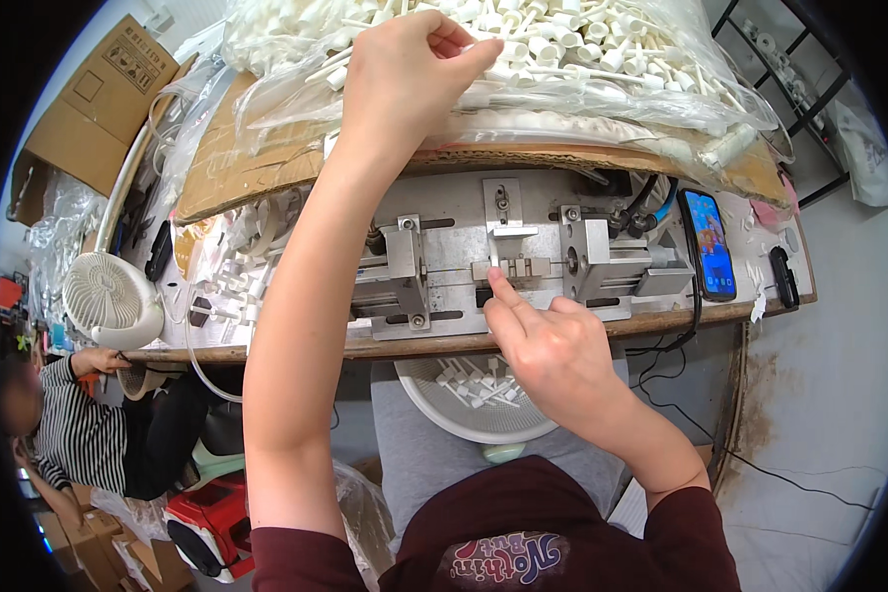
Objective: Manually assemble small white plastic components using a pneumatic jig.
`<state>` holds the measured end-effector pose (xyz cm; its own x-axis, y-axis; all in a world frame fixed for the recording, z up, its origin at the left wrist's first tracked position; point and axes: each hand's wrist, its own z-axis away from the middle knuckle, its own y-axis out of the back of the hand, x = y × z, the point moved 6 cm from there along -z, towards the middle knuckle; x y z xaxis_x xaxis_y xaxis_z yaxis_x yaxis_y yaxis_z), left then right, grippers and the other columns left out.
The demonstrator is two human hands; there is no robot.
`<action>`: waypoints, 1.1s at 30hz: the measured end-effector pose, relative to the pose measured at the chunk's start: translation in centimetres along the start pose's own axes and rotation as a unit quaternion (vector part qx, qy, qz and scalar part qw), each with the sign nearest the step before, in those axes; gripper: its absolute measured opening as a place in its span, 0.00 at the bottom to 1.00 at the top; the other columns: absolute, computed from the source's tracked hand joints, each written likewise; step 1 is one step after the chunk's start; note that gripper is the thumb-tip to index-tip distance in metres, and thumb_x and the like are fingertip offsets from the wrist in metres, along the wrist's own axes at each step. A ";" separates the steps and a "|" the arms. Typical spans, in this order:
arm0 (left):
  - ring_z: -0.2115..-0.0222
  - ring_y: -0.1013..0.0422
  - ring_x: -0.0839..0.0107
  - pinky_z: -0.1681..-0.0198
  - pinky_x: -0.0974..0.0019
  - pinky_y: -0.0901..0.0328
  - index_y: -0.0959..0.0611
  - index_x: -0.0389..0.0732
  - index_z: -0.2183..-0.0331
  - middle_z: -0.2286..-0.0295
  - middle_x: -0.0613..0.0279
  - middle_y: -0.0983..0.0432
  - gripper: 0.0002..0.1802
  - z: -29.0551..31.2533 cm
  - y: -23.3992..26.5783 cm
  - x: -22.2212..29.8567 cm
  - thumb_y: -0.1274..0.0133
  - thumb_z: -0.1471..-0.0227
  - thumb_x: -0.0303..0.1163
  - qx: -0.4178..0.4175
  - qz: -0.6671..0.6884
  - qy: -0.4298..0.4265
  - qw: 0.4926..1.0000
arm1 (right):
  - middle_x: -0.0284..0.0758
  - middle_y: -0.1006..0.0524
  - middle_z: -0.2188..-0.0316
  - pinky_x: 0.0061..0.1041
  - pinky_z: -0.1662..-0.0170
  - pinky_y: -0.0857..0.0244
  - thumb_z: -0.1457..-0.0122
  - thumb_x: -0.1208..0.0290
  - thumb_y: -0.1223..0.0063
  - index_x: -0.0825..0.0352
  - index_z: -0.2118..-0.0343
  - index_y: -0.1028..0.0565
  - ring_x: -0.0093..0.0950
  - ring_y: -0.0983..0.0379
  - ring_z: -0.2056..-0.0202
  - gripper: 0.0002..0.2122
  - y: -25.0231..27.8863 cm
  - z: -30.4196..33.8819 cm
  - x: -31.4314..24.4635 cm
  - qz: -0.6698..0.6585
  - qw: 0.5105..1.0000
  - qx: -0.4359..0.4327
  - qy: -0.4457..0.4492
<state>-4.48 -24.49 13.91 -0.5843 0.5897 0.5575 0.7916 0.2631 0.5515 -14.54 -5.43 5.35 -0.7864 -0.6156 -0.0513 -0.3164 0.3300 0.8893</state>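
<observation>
My left hand is over the heap of small white plastic parts, each a little cup on a thin stem. Its fingers are curled in and the thumb points right; whatever they pinch is hidden. My right hand reaches to the metal fixture on the bench, index finger stretched out and the others partly bent. That fingertip touches the small metal holding block, at the lower end of a thin white piece. Metal clamp units stand on both sides, a left one and a right one.
A white basket with several white parts rests on my lap. Cardboard and clear plastic lie under the heap. Right of the fixture are a phone and cables; at left, a white fan. Another person sits at far left.
</observation>
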 end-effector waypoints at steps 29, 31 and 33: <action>0.77 0.24 0.73 0.74 0.71 0.34 0.15 0.36 0.63 0.57 0.58 0.20 0.19 21.1 -1.0 5.5 0.34 0.63 0.29 -0.104 -0.111 -0.089 0.984 | 0.39 0.22 0.63 0.32 0.55 0.32 0.51 0.68 0.40 0.64 0.61 0.20 0.34 0.25 0.60 0.13 2.2 -15.7 13.5 0.006 0.987 0.079 -0.140; 0.79 0.26 0.75 0.76 0.72 0.36 0.15 0.37 0.64 0.57 0.59 0.20 0.19 20.4 -1.0 5.8 0.34 0.65 0.29 -0.114 -0.140 -0.100 0.978 | 0.47 0.24 0.63 0.37 0.51 0.33 0.52 0.71 0.42 0.71 0.65 0.21 0.42 0.26 0.57 0.12 2.7 -15.5 13.5 -0.038 0.985 0.088 -0.143; 0.81 0.29 0.73 0.76 0.72 0.35 0.14 0.40 0.65 0.59 0.65 0.19 0.19 20.1 -1.0 5.7 0.33 0.65 0.30 -0.106 -0.131 -0.090 0.982 | 0.46 0.25 0.64 0.36 0.52 0.32 0.54 0.72 0.43 0.70 0.68 0.20 0.42 0.26 0.58 0.11 3.5 -14.9 13.2 -0.062 0.984 0.105 -0.131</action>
<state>-5.02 -6.10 4.07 -0.7075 0.6526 0.2713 0.5520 0.2707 0.7887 -18.14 -23.11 14.54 -0.8356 -0.4643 -0.2937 -0.4999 0.4209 0.7569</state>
